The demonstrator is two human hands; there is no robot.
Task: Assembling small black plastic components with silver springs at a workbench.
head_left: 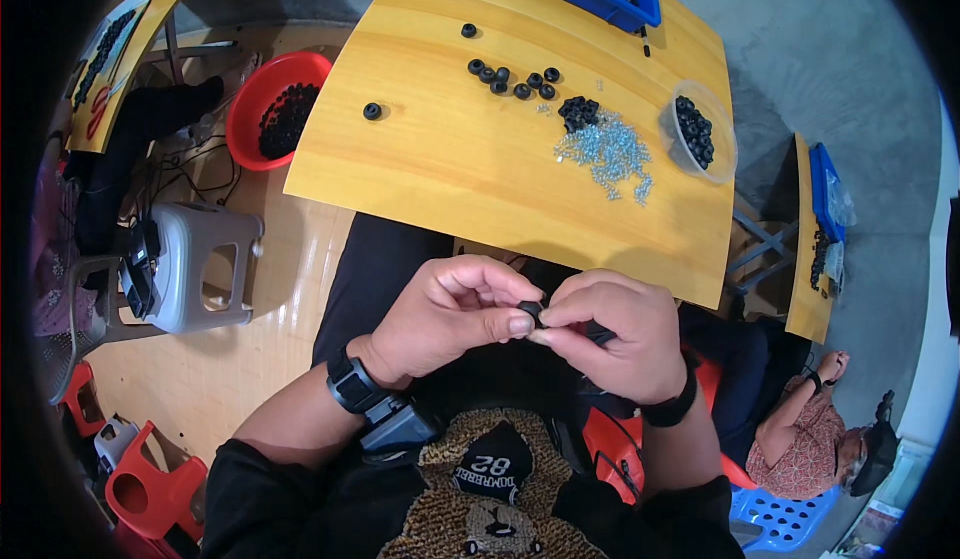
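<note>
Nearest, at the bottom centre of the frame, is a black shirt (pixel 320 499) with a bear picture. Just above it, at mid-frame, the left hand (pixel 455 309) pinches a small black part (pixel 531 310) between thumb and forefinger; the right hand (pixel 625 334), fingers curled, nips its right side with thumb and fingertips. The part is held below the near edge of the worktop (pixel 430 174). Upper right of centre, shiny screws (pixel 612 151) touch a black heap (pixel 578 114); beside them stands a clear tub (pixel 729 147) of black parts.
</note>
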